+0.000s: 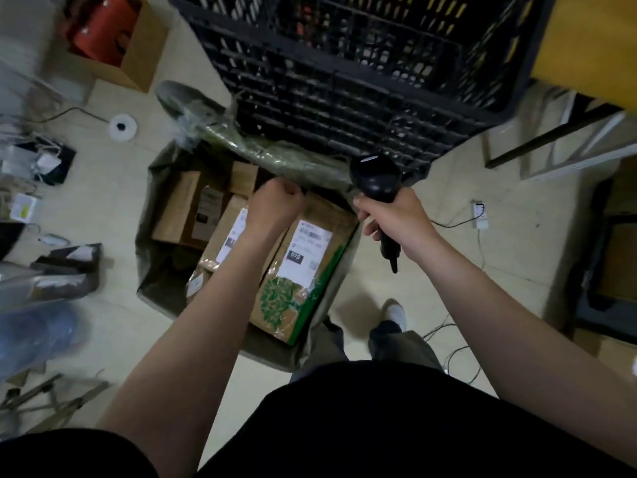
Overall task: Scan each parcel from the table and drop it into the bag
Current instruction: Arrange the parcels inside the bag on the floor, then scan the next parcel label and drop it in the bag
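Close below, a black shirt (344, 426). Grips a black scanner (375, 177) in the right hand (393, 219), beside the bag's far edge. Curls the left hand (275, 205) at the top end of a leaf-printed parcel (296, 281); cannot tell whether holding it. Parcel lying beside brown boxes (182, 208) inside the green bag (144, 257) on the floor (448, 294).

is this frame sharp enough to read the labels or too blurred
Head view: the left edge smears with motion blur, worst on the blue water jug; the centre is sharper around the leaf-print parcel and barcode scanner, yet small label print is illegible; light is dim, flat, no glare.
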